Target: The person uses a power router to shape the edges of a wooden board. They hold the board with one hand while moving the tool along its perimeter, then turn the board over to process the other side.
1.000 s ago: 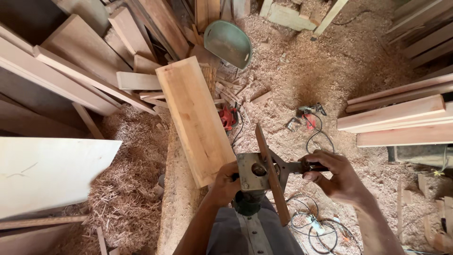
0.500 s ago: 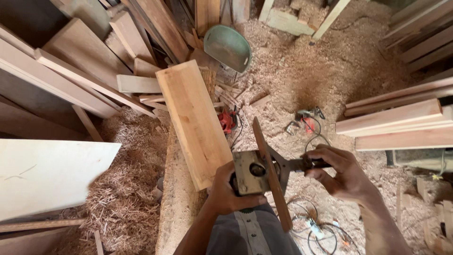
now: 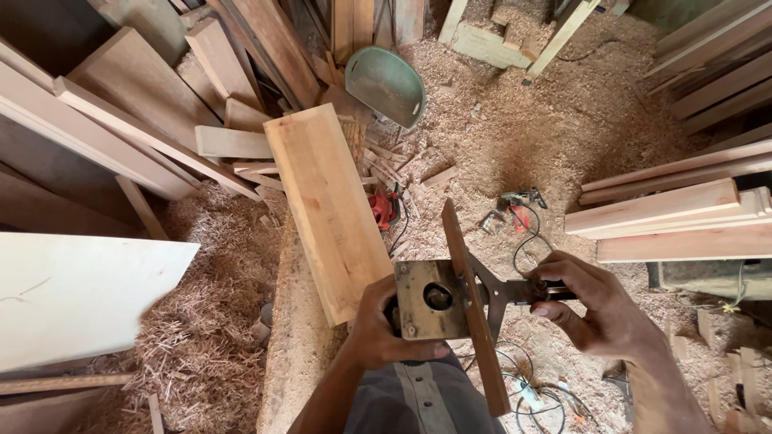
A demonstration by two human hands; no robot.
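Observation:
My left hand (image 3: 384, 331) grips a power router turned base up; its square metal baseplate (image 3: 433, 299) with a round hole faces me. A long wooden fence strip (image 3: 474, 309) runs across the base's right side, fixed to a dark metal guide bracket (image 3: 500, 293). My right hand (image 3: 591, 305) pinches the bracket's rod or knob at the right end. A long pale wooden plank (image 3: 326, 205) lies just beyond the router on a sawdust-covered bench.
Stacked boards (image 3: 675, 205) lie at the right, more planks (image 3: 137, 120) lean at the left, and a white panel (image 3: 72, 297) is at lower left. On the shavings-covered floor are a green dustpan-like scoop (image 3: 386, 80), a red power tool (image 3: 384, 207), another tool (image 3: 515, 210) and cables (image 3: 523, 386).
The router and both hands have shifted slightly; the grip on the base and on the bracket end stays the same.

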